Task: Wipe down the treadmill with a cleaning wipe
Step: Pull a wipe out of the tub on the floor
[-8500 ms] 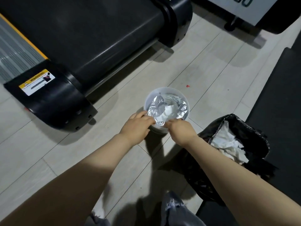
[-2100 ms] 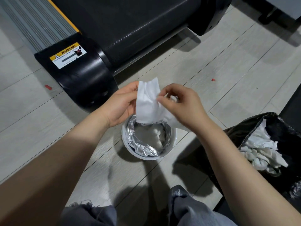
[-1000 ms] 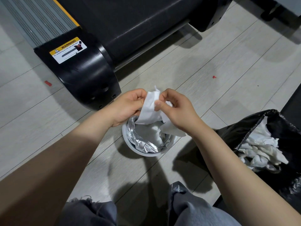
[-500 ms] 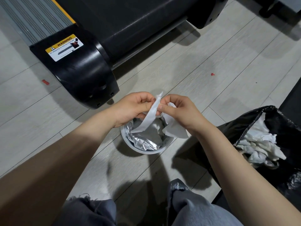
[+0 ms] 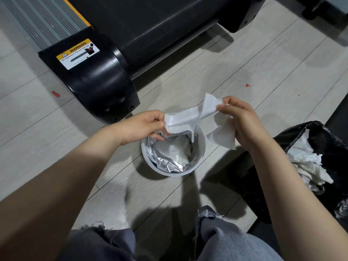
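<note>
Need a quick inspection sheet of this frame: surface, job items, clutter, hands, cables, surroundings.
Surface: pale tiled floor, two small red specks on it.
Job's things: cleaning wipe stretched between both hands above the white tub; foil liner open, more wipes inside. Treadmill rear end beyond, warning label on its end cap.
Clutter: black bin bag with crumpled white wipes, to the right.
Grippers: left hand pinches one end of the wipe; right hand pinches the other, a loose flap hanging below it.
Cables: nothing seen.
Surroundings: person's grey frayed trousers at bottom; dark mat at right edge.
</note>
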A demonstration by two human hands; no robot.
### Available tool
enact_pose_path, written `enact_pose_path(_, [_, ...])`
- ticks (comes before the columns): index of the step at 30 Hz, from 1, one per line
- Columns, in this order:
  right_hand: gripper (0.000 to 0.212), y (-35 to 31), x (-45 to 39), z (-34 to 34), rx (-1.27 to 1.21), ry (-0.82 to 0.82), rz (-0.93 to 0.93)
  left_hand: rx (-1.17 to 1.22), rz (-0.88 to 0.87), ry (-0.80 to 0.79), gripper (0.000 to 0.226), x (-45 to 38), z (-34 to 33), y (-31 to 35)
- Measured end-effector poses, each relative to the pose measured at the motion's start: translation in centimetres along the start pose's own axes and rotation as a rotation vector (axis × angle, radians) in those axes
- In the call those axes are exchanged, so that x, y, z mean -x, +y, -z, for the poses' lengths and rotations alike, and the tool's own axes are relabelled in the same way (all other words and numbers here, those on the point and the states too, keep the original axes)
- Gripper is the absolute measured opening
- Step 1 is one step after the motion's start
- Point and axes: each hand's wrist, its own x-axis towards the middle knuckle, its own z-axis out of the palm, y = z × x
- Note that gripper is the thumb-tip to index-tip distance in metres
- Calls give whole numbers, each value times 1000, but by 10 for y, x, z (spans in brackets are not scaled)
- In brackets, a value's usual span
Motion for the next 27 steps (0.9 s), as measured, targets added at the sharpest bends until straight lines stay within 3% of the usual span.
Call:
enact_pose_path(7, [21,-11,-1,16,91,278,76,-403,15,-68,17,-4,-2,-16])
enact_pose_path(12, [9,-27,-8,25,92,571,147,-793,-8,-92,21,-7,-9,-31])
enact_pose_path(15, [16,-38,-5,31,124,527,152,-822,-57,-98,17,-8,-17,-34])
enact_pose_path(18, [13,-36,-3,24,199,422,124,-840,-62,-217,13,-5,-18,-38])
enact_pose_path(20, [13,-30,-4,22,214,384,113,-941,-101,-332,40,-1,-16,-46])
enact_pose_path(22, [13,-28,-5,21,219,370,95,-1186,-219,-398,70,5,-14,-55])
enact_pose_path(24, [10,-26,-6,20,212,362,96,-1374,-407,-365,77,11,-13,-68])
enact_pose_path(27, [14,-23,-8,19,274,364,97,-1393,-678,-187,59,11,-9,-87])
